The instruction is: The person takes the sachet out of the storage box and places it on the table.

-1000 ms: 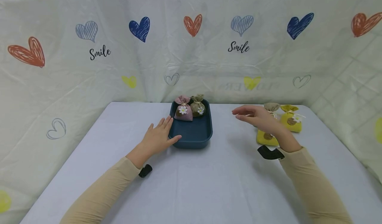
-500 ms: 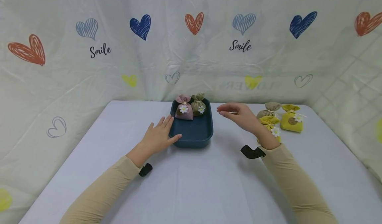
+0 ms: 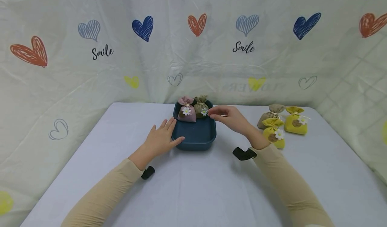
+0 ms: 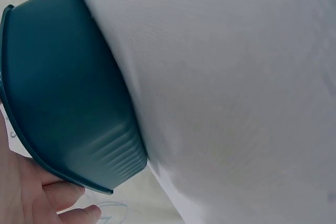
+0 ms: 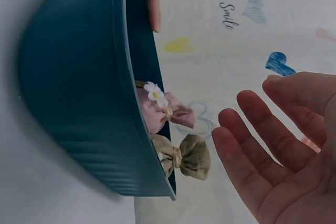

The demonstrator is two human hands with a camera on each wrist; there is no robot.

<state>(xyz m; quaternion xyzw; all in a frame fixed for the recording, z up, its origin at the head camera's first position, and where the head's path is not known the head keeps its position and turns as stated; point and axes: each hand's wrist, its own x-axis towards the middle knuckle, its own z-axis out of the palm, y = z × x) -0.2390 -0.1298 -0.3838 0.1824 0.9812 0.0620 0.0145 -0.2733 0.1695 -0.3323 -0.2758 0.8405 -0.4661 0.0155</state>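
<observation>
A dark blue-green plastic bin (image 3: 194, 146) stands mid-table with a pink pouch (image 3: 189, 116) and an olive pouch (image 3: 199, 109) side by side at its far end. Both are tied at the neck and carry a white flower. My left hand (image 3: 159, 140) rests with spread fingers on the bin's left rim. In the left wrist view, its fingers (image 4: 65, 195) lie along the rim. My right hand (image 3: 231, 118), fingers gently bent and holding nothing, hovers at the right rim. The right wrist view has its fingertips close to the olive pouch's gathered top (image 5: 195, 156).
On the right of the table stand a beige pouch (image 3: 265, 116) and two yellow pouches, one in front (image 3: 274, 136) and one farther right (image 3: 294, 124). A white sheet (image 3: 211, 62) printed with hearts hangs behind the white table (image 3: 193, 190).
My right hand has moved left from above the yellow and beige pouches to the bin's right rim, uncovering them. My left hand stays on the bin.
</observation>
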